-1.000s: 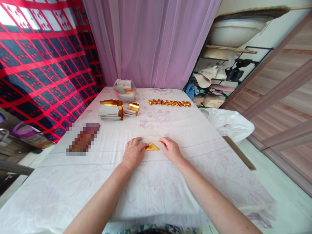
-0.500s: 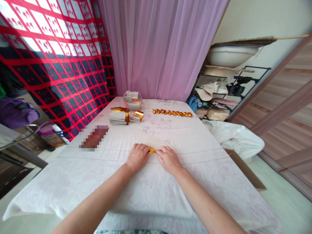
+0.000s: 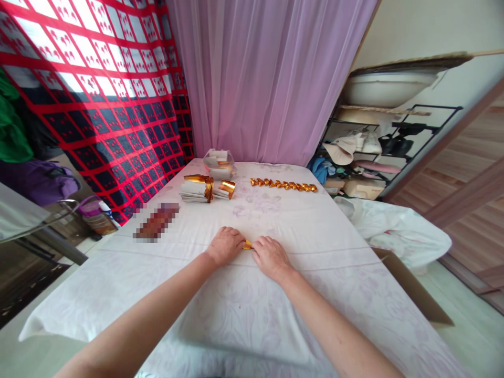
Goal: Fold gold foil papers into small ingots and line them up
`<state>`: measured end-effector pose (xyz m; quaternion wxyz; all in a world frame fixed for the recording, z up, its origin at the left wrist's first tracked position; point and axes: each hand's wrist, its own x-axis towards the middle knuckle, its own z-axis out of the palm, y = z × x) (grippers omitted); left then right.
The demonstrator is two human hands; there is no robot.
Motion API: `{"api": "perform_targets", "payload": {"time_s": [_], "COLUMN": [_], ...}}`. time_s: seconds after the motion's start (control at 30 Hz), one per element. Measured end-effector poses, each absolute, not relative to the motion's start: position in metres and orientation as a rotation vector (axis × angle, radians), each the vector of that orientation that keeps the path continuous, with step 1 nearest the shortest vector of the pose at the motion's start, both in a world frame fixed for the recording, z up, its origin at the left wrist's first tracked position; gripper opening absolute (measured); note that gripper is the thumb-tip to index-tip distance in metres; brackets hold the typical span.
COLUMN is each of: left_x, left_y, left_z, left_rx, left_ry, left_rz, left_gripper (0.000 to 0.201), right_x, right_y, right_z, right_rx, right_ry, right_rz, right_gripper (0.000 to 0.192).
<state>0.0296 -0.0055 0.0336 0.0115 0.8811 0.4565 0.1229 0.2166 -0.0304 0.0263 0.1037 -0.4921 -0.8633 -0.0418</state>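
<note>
Here, left hand (image 3: pixel 225 245) and right hand (image 3: pixel 269 256) resting close together on the tabletop (image 3: pixel 275 220), knuckles up, almost touching each other. Between them only a small corner of a gold foil piece (image 3: pixel 247 244) visible, lying flat on the white flowered cloth and mostly hidden under both hands. Fingers of the left hand (image 3: pixel 238 239) curled down over the left side of the foil piece, fingers of the right hand (image 3: pixel 259 244) pressed on its right side; both hands closed upon it, pinning it to the cloth. Exact shape of the foil piece not possible to tell. Farther back on the tabletop, well apart from the hands, a stack of white-backed foil sheets (image 3: pixel 196 190) with gold edges curling up, and just beside it, to the right, one loose curled gold sheet (image 3: pixel 227 188). Behind the stack, a clear plastic bag (image 3: pixel 219 163) with more sheets inside. To the right of these, a row of small folded gold pieces (image 3: pixel 283 185) laid in a line, touching one another. On the left part of the cloth, a blurred brown patch (image 3: pixel 156 222), not readable. Behind the tabletop a lilac curtain (image 3: pixel 268 79); at left a red and black patterned cloth (image 3: pixel 110 105); at right a metal shelf rack (image 3: pixel 378 152) with hats and other items.
</note>
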Motion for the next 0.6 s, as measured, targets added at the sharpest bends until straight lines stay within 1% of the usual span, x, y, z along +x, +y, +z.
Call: {"api": "perform_targets", "payload": {"time_s": [0.17,0.3,0.43,0.6], "left_x": [0.0291,0.0273,0.027,0.0279], "left_y": [0.0037,0.0013,-0.0031,-0.0056], "left_z": [0.0292,0.0268,0.0253,0.024], "left_rx": [2.713,2.73,2.757,2.794], "left_ry": [1.438,1.42,1.433,1.46], "left_rz": [0.407,0.438,0.475,0.496], "left_gripper": [0.018,0.021,0.022,0.022], "right_x": [0.2174,0.2163,0.2162,0.219], "right_y": [-0.0275,-0.0259,-0.0252,-0.0232], "right_z": [0.0263,0.0234,0.0226,0.0262], "right_rx": [-1.438,-1.443,-1.408,-1.392], "right_ry": [-2.558,-2.531,-2.571,-2.627], "right_rz": [-0.117,-0.116,-0.128,-0.079], "right_gripper": [0.012,0.012,0.019,0.021]}}
